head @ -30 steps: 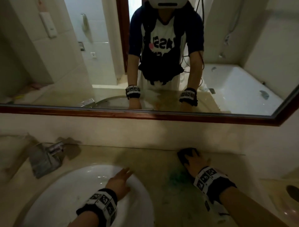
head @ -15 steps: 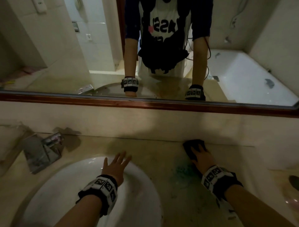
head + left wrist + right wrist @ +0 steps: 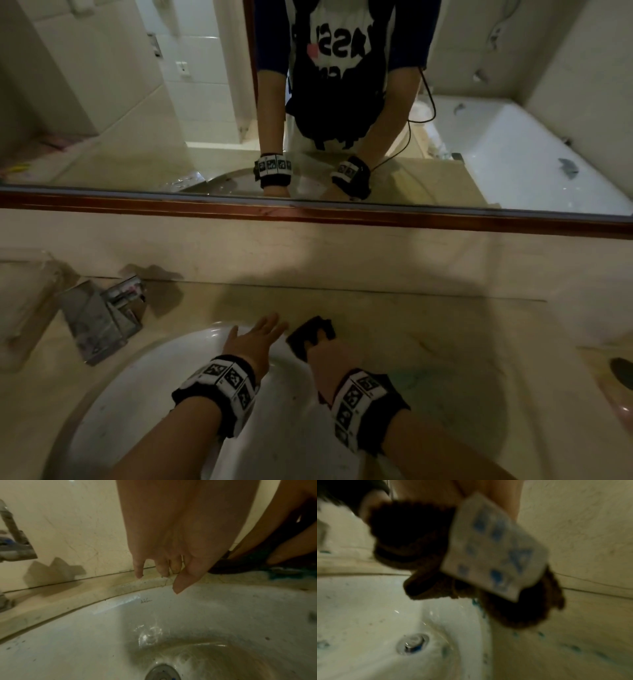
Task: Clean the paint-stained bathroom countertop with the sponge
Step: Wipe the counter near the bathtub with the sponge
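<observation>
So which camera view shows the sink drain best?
The left wrist view: the sink drain is close and sharp, though the picture's lower edge cuts it. The right wrist view shows it whole but blurred. In the head view the arms hide it.

Faucet beside white basin (drain wet); mirror above.

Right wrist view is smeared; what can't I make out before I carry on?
- Right wrist view: motion blur; the sponge shows only as a dark mass, its label print unreadable.
- Head view: the right hand covers the sponge's near part; its fingers are hidden.
- Head view: the paint stain is dim, its edges unclear.
</observation>
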`<state>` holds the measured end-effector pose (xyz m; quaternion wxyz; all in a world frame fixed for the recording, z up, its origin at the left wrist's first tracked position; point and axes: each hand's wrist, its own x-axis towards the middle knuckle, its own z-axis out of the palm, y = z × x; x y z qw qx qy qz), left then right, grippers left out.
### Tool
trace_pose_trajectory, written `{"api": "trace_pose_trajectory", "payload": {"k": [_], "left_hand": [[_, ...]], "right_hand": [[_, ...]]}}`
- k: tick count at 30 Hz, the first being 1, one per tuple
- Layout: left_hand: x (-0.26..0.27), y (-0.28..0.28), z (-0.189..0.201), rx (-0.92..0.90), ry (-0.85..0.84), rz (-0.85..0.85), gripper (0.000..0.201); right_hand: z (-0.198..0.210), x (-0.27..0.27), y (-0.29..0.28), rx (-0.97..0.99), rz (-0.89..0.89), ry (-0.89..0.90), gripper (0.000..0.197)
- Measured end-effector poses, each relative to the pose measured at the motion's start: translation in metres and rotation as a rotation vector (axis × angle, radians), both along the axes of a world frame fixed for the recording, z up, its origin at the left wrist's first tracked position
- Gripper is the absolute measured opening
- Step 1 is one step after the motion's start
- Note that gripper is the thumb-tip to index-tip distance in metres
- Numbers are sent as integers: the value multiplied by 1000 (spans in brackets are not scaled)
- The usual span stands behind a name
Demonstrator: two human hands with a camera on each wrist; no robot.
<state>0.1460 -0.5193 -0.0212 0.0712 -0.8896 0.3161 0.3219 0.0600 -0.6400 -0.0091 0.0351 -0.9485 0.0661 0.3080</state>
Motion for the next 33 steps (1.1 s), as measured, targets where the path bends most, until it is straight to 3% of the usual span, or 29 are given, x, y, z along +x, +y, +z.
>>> {"api": "trace_pose_trajectory", "payload": {"k": [6,9,13,17,20,24,30,33], "left_hand": [[-3,-15,8,51,-21,-3,76],[-4,-36,16,9,-19,-16,69],[-17,-57,12,-10,2,-83,66],[-22,-54,2,-53,13,-51,71],[-21,-48,0,-83,7,-53,75],[-23,-48,-3,-109,9,-36,76],[-25,-45,-3,-173,-11,-12,73],[-30,-42,3,-240,-13,111,67]], "right_hand": [[23,-12,-46,352,-137,-192,38],[38,-24,-101,417,-370,-378,41],[25,-41,-178,152,-577,-361,46],[2,-68,-205,-173,-525,-136,65],[-4,-81,-203,-220,-511,-48,65],[-9,-80,-177,-117,-507,-2,70],[-19,-65,-85,-106,-356,-4,66],[-5,-56,-42,-92,-235,15,63]]}}
